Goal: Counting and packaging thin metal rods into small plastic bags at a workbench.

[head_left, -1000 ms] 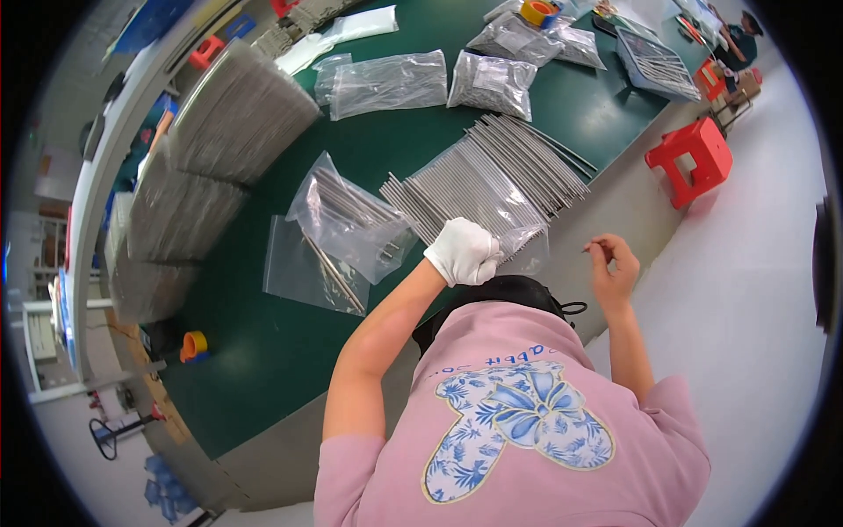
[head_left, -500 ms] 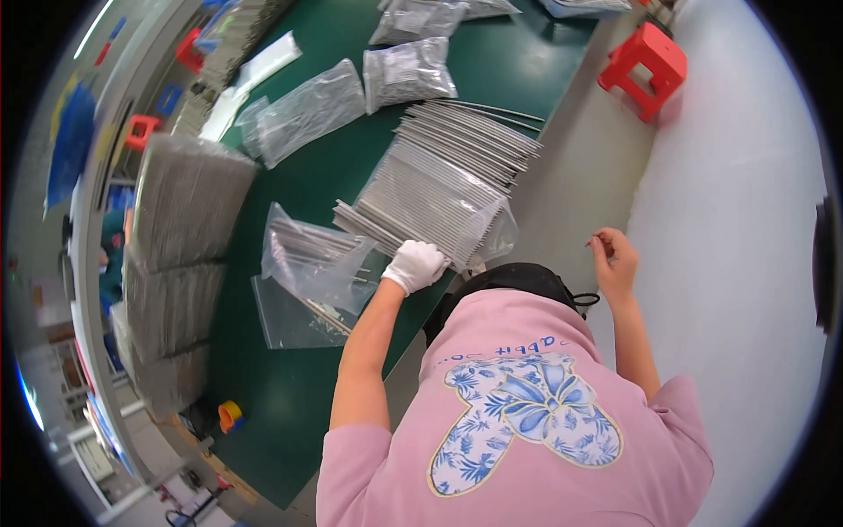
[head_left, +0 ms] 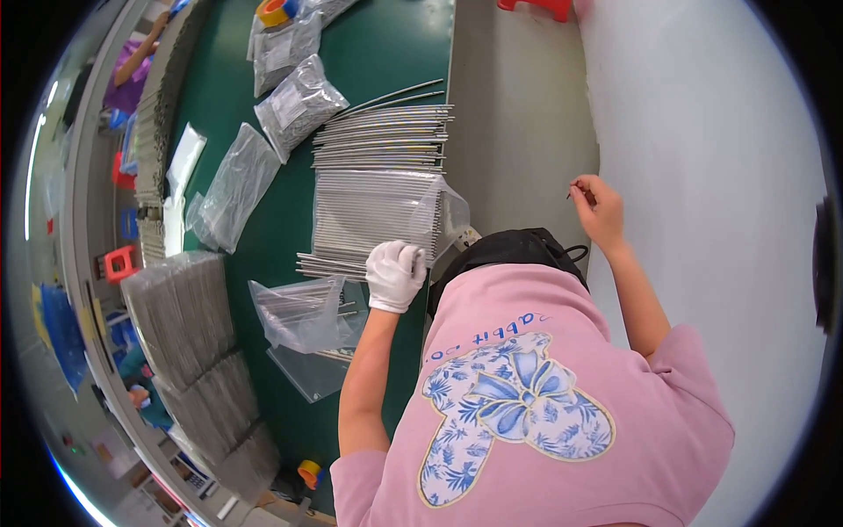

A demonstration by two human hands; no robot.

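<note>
While the pink shirt (head_left: 518, 369) is seen closest, the two hands are held apart in front of it. By the white-gloved left hand (head_left: 395, 275) the near corner of a row of metal rods (head_left: 382, 140) is covered; its fingers are curled inward, and whether a rod is gripped cannot be told. Well to the right, beyond the table edge, the bare right hand (head_left: 599, 211) is raised, with thumb and forefinger brought together and a small dark piece (head_left: 570, 192) pinched at their tips, too small to be identified. The rods are laid side by side on the green table (head_left: 395, 44), and their middle is overlaid by clear plastic (head_left: 454, 215), whose loose end is hung past the table edge. To the left of the left hand, further rods are seen in a crumpled clear bag (head_left: 307, 331), by which a flat bag (head_left: 307, 376) is partly overlapped. Farther off, a filled silvery bag (head_left: 300, 105) is laid, and past it a yellow tape roll (head_left: 277, 10) is seen.
</note>
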